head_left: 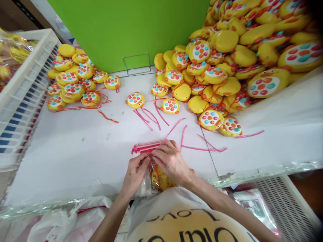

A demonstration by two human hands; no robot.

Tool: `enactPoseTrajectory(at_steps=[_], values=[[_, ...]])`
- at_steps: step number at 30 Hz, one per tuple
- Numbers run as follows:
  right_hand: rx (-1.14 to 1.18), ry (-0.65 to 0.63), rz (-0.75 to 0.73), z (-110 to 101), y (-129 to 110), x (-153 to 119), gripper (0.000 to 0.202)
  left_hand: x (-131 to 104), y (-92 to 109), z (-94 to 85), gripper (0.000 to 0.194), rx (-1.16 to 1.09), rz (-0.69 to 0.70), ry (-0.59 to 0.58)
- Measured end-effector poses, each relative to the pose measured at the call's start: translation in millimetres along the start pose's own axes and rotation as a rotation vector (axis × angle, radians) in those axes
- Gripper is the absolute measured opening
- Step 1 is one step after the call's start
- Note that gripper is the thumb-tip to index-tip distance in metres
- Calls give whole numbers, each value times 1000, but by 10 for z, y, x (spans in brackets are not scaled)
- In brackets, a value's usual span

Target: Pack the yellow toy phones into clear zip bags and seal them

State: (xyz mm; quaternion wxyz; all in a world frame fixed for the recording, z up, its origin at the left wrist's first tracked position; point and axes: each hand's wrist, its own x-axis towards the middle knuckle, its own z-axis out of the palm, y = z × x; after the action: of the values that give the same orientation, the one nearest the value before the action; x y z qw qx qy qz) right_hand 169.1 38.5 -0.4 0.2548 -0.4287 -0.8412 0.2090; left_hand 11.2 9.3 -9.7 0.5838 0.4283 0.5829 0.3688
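Note:
Close to my body, a clear plastic bag (pixel 152 183) with a yellow toy (pixel 160 178) inside hangs at the table's front edge. My left hand (pixel 136 171) pinches the bag's upper edge between thumb and fingers. Beside it, almost touching, my right hand (pixel 173 161) has curled fingers on the same edge and covers part of it. Just beyond my fingers lie bags with pink-striped edges (pixel 143 147). Which layer each fingertip grips is hidden.
Yellow animal-shaped toys with coloured bumps form a large heap (pixel 227 60) at right and a smaller pile (pixel 73 79) at left. Thin pink strips (pixel 204 148) lie scattered on the white table (pixel 63 161). A green board (pixel 131 30) stands behind; a white basket (pixel 30 77) is at left.

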Motion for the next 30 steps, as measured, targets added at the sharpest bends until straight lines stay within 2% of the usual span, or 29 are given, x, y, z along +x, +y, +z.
enactPoseTrajectory(at_steps=[4,12,17,21,25,30], values=[[-83,-18,-35,57,-13,49,17,-9,61,0,24,134,16,-4],[-153,-34,-41,88,-17,33,11,-50,100,7,22,201,27,-34],[-179,-94,-80,59,-49,72,13,-90,139,57,21,388,77,10],[-91,-33,0,6,5,92,17,-104,125,61,20,404,94,34],[1,88,203,-191,344,-49,12,-80,49,-6,20,308,70,56],[-177,265,473,-622,1047,-500,13,-57,-53,-111,22,198,5,21]])
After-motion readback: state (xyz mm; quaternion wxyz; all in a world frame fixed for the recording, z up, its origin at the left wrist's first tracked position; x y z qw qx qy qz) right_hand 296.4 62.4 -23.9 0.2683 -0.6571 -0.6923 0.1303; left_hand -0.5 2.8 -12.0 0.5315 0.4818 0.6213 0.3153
